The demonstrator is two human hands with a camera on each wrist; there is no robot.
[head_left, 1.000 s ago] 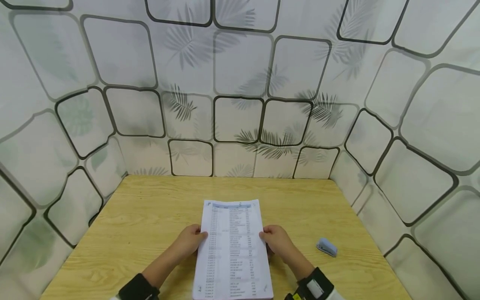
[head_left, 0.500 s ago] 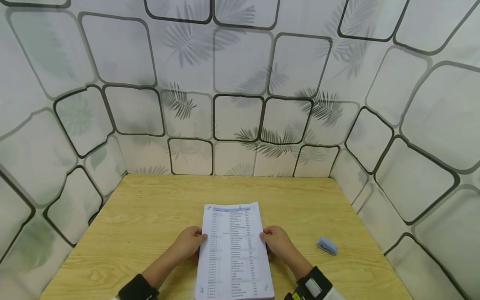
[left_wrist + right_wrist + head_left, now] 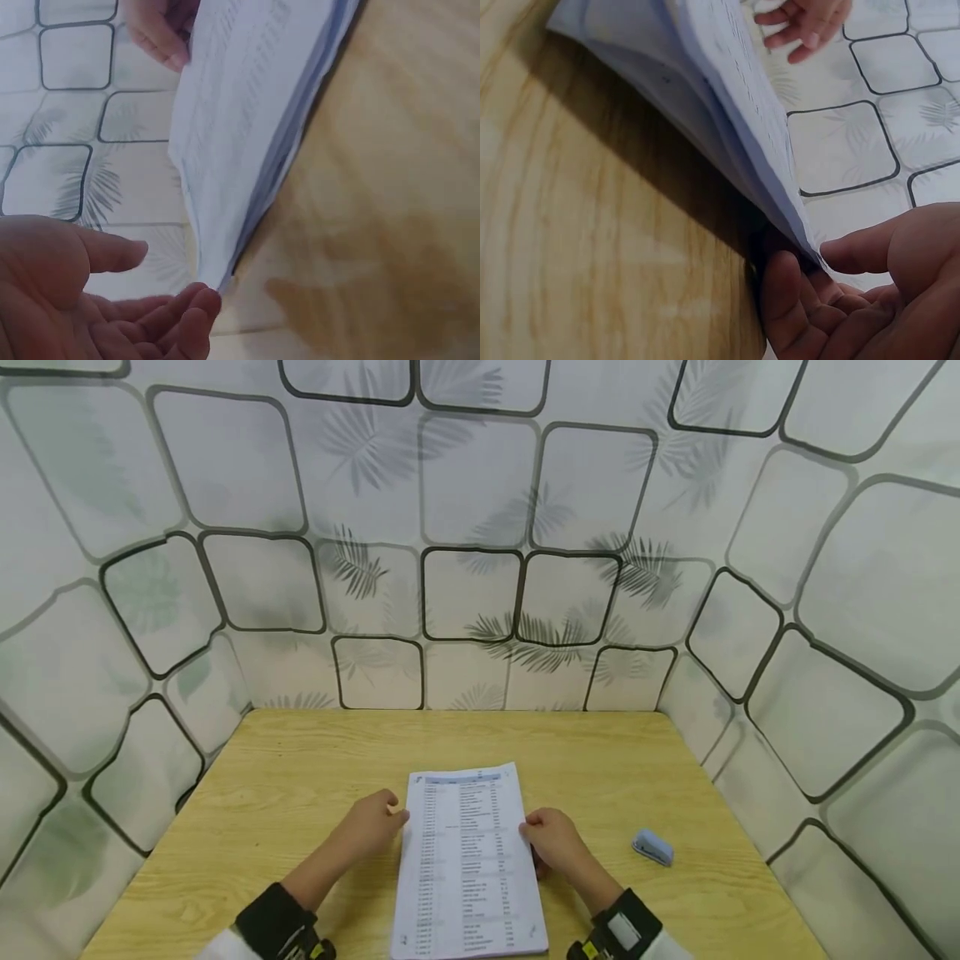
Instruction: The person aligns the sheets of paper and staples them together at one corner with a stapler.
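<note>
A stack of printed paper sheets [image 3: 465,868] is held a little above the table, tilted, as the right wrist view shows a gap and shadow beneath it. My right hand [image 3: 557,842] grips its right edge, thumb on top and curled fingers [image 3: 784,300] underneath. My left hand [image 3: 369,827] is at the left edge with its thumb raised off the paper. In the left wrist view that hand's fingers [image 3: 196,307] are loosely bent near a corner of the stack; whether they touch it I cannot tell. The palm holds nothing.
A small light-blue stapler [image 3: 652,847] lies on the wooden table [image 3: 300,777], to the right of the right hand. Patterned fabric walls [image 3: 480,593] enclose the table at the back and both sides.
My left hand has let go of the stack's left edge and moved slightly up and left, its thumb lifting away. My right hand keeps its grip, and the stack is nearly still.
</note>
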